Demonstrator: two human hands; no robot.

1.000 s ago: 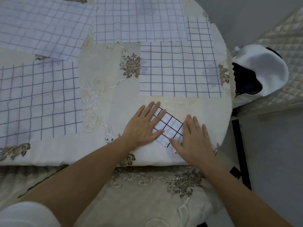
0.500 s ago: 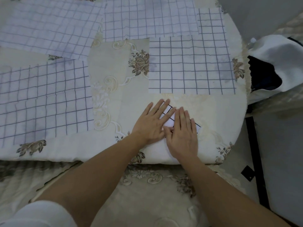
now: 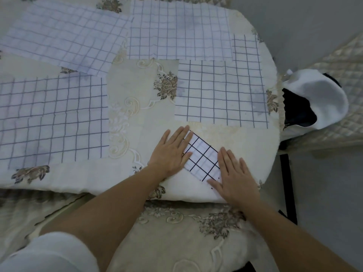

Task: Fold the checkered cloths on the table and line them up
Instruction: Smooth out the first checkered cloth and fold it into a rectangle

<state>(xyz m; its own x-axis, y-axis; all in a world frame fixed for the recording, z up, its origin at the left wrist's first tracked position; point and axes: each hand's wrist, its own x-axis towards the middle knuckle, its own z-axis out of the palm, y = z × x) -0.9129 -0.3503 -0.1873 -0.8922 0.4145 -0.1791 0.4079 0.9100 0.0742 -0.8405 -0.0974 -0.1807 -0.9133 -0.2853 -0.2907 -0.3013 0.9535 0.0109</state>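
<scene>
Currently happening: both hands are pressing a small folded checkered cloth (image 3: 203, 159) flat; it is lying slantwise at about 5 o'clock on the table (image 3: 245, 140), near the front edge.
Left hand (image 3: 170, 152): palm down with fingers straight and close together, lying on the cloth's 10 o'clock end and gripping nothing.
Right hand (image 3: 235, 177): palm down with fingers straight and slightly spread, covering the 4 o'clock end and gripping nothing.
Why held so: flat palms at opposite ends are likely setting the creases and keeping the layers from springing open.
Spread cloths: at least four are lying unfolded, at 9 o'clock (image 3: 53, 114), tilted at 11 o'clock (image 3: 64, 36), at 12 o'clock (image 3: 176, 30) and at 2 o'clock (image 3: 222, 93). Overlaps are making the exact count unsure.
Why laid so: spread flat within reach, they are probably waiting their turn.
Folded count: one, so no row is forming yet.
Hands count: two.
Off the table: a white garment with dark lining (image 3: 318, 99) is sitting at 3 o'clock on a quilted seat (image 3: 343, 65).
</scene>
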